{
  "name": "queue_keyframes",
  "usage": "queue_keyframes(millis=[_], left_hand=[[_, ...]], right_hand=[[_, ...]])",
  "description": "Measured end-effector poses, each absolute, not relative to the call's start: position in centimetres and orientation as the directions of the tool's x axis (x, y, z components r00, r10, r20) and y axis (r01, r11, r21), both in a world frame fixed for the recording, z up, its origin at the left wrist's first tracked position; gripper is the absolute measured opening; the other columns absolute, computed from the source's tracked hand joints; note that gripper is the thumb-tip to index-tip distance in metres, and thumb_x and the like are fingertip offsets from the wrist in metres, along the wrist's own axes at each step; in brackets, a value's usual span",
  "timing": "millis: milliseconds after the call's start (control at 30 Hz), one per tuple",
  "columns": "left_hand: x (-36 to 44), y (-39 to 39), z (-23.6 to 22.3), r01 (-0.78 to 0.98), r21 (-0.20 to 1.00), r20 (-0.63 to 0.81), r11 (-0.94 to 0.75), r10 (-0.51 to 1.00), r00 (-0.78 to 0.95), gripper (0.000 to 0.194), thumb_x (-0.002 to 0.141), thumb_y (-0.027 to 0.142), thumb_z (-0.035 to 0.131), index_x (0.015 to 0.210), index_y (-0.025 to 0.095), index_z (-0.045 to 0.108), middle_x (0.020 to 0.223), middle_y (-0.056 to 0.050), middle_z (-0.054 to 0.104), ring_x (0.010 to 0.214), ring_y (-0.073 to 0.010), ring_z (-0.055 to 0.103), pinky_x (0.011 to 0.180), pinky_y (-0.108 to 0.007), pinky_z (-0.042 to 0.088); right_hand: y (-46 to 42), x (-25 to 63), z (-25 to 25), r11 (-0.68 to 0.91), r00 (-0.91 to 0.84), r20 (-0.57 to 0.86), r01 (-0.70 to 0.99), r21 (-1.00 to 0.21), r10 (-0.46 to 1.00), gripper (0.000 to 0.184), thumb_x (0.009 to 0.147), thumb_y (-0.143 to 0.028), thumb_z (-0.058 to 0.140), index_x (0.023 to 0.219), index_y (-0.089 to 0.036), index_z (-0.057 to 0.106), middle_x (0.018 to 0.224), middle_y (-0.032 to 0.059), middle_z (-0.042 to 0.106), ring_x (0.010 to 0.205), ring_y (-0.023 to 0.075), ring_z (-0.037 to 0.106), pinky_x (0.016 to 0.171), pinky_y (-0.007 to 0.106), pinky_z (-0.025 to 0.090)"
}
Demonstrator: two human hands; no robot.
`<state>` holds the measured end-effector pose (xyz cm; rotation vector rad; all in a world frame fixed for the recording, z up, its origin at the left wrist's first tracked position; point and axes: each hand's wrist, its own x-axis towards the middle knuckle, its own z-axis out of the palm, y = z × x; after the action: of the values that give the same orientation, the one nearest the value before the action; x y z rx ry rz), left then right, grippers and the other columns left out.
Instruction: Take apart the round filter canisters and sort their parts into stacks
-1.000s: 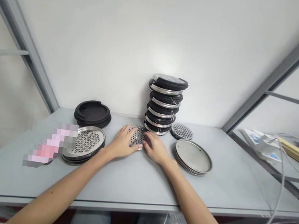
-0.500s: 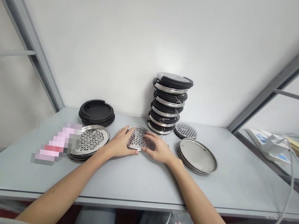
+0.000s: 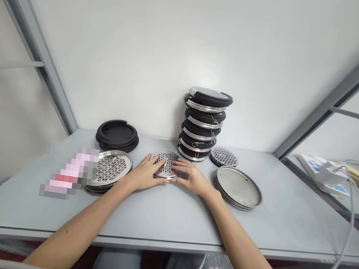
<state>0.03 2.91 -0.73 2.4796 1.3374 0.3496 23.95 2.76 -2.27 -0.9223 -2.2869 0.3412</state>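
Note:
A round metal grater plate (image 3: pixel 166 165) with rows of punched holes lies on the table in front of me. My left hand (image 3: pixel 145 173) grips its left side, with fingers on top and the thumb along the near rim. From the right, my right hand (image 3: pixel 192 178) holds the same plate, fingers over its surface and thumb at the near edge. My thumbs nearly meet there. What lies under the plate is hidden. Left of my left hand is a stack of grater plates (image 3: pixel 112 168). Plain round metal plates (image 3: pixel 239 187) are piled to the right of my right hand.
Behind the plate rises a tall stack of black and silver round pieces (image 3: pixel 202 126) with small wire clips. Beside it lie small perforated discs (image 3: pixel 224 156). Black round rings (image 3: pixel 117 136) sit at the back left. A white cable (image 3: pixel 349 231) hangs at the right.
The view has shifted slightly, so things sit a little further right. My fingers have moved further onto the plate's top, and my thumbs have come together at its near edge.

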Motion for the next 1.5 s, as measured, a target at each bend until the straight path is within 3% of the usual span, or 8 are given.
queue_keyframes(millis=[167,333,633,1000,1500], left_hand=[[0.0,3.0,-0.7,0.75,0.371,0.126,-0.548,0.83,0.544,0.082,0.079,0.073,0.049,0.143,0.022,0.038,0.152,-0.012,0.03,0.142,-0.0361,0.017,0.114,-0.049,0.022],[-0.1,3.0,-0.6,0.752,0.361,0.172,-0.552,0.831,0.529,0.082,0.076,0.071,0.056,0.142,0.025,0.041,0.15,-0.009,0.034,0.14,-0.0365,0.024,0.113,-0.049,0.026],[0.2,2.6,-0.6,0.753,0.344,0.181,-0.561,0.827,0.533,0.076,0.082,0.069,0.048,0.143,0.025,0.038,0.151,-0.008,0.032,0.14,-0.0366,0.023,0.113,-0.049,0.025],[0.0,2.7,-1.0,0.75,0.396,0.108,-0.529,0.838,0.534,0.078,0.08,0.066,0.054,0.145,0.027,0.034,0.155,-0.008,0.023,0.143,-0.0373,0.012,0.113,-0.05,0.024],[0.2,2.6,-1.0,0.798,0.32,0.124,-0.511,0.858,0.499,0.082,0.076,0.07,0.054,0.144,0.029,0.034,0.154,-0.007,0.028,0.141,-0.0383,0.019,0.112,-0.051,0.023]], right_hand=[[2.7,24.0,-2.0,0.741,-0.564,0.481,0.524,-0.419,0.671,0.045,0.082,-0.042,0.065,0.121,-0.02,0.063,0.128,0.0137,0.06,0.125,0.0292,0.051,0.104,0.05,0.042],[2.5,23.9,-1.6,0.746,-0.543,0.513,0.517,-0.42,0.665,0.04,0.085,-0.04,0.062,0.121,-0.023,0.064,0.124,0.0111,0.063,0.122,0.0287,0.054,0.102,0.05,0.044],[2.2,24.0,-1.2,0.758,-0.535,0.538,0.49,-0.43,0.651,0.04,0.085,-0.04,0.062,0.12,-0.021,0.064,0.122,0.011,0.064,0.119,0.0269,0.057,0.104,0.048,0.043],[2.2,23.9,-1.7,0.738,-0.544,0.502,0.539,-0.404,0.672,0.039,0.084,-0.041,0.063,0.118,-0.022,0.066,0.122,0.0111,0.064,0.121,0.0287,0.055,0.102,0.049,0.044],[2.0,23.5,-2.1,0.71,-0.511,0.497,0.563,-0.423,0.701,0.039,0.082,-0.043,0.065,0.115,-0.022,0.068,0.12,0.0094,0.066,0.12,0.0284,0.055,0.102,0.048,0.045]])
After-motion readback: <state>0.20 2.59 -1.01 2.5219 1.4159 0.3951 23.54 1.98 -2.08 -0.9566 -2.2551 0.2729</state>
